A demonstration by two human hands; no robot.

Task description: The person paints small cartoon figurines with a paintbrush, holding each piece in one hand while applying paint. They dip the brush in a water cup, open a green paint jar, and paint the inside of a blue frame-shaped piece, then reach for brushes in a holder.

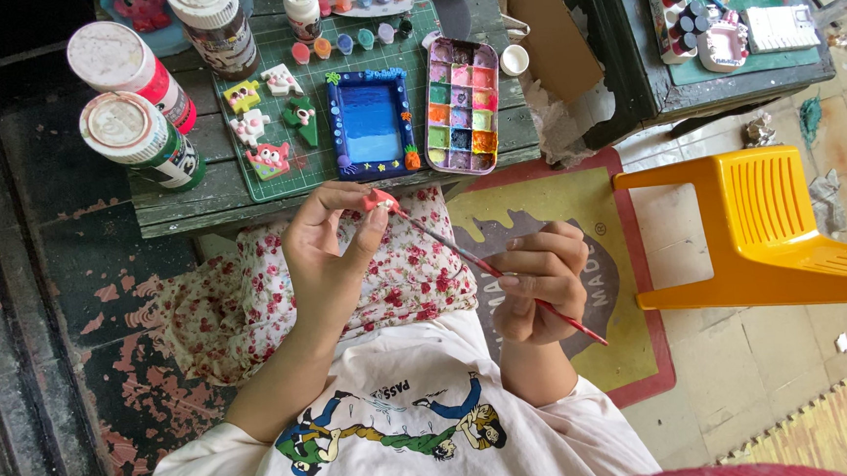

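My left hand (324,246) pinches a small red clay piece (378,201) between thumb and fingertips, above my lap. In my right hand (541,280) is a thin red paintbrush (504,274), whose tip touches the red piece. On the low wooden table (215,197) in front lies a blue-painted picture frame (371,124) on a green cutting mat (273,183). To the right of the frame is a paint palette tin (462,106) with several coloured wells. Small painted clay figures (269,120) lie to the left of the frame.
Three paint jars (133,128) stand at the table's left and back. A row of small paint pots (348,43) sits behind the frame. A yellow plastic chair (776,226) stands at right, a second table with paints (724,24) behind it. A printed mat (632,284) covers the floor.
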